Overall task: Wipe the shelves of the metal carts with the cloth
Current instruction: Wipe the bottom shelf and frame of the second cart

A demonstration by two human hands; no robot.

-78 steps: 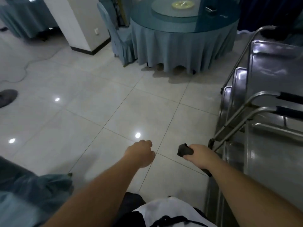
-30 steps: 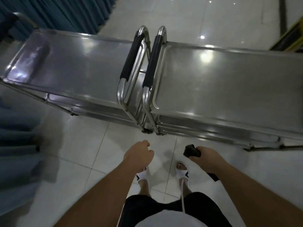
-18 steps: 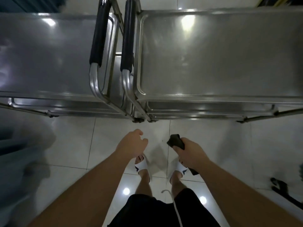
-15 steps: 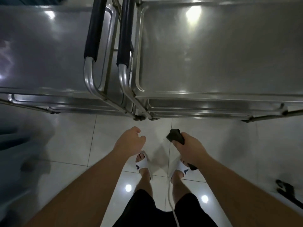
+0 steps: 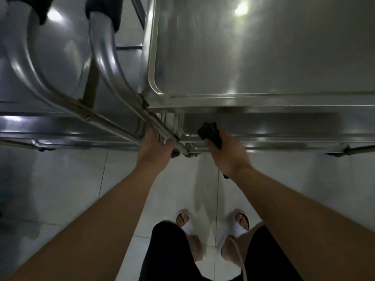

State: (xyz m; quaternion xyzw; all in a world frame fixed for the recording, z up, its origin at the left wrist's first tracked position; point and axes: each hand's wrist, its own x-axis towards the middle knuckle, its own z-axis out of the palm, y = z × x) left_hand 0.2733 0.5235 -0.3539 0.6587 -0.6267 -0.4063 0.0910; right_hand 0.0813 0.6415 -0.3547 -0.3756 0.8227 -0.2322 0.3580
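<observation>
Two steel carts stand side by side right in front of me. The right cart [image 5: 263, 103] shows its bare top shelf and, below its front edge, a lower shelf [image 5: 284, 123]. The left cart [image 5: 60, 126] is partly hidden behind two curved handle tubes [image 5: 105, 63]. My left hand [image 5: 154, 153] grips the slanted frame tube where the carts meet, near its lower end. My right hand [image 5: 229, 157] holds a dark cloth [image 5: 209, 130] bunched in its fist at the front edge of the right cart's lower shelf.
A pale tiled floor [image 5: 71, 189] lies below the carts. My feet in white slippers [image 5: 186, 222] stand close to them. A thin white cord [image 5: 241, 258] hangs by my right leg. Black foam grips [image 5: 101, 9] cap the handle tubes at the top left.
I have leaned in and down, so the carts fill the view. My left hand rose from hanging free and took hold of the frame tube. My right hand brought the cloth to the lower shelf's edge.
</observation>
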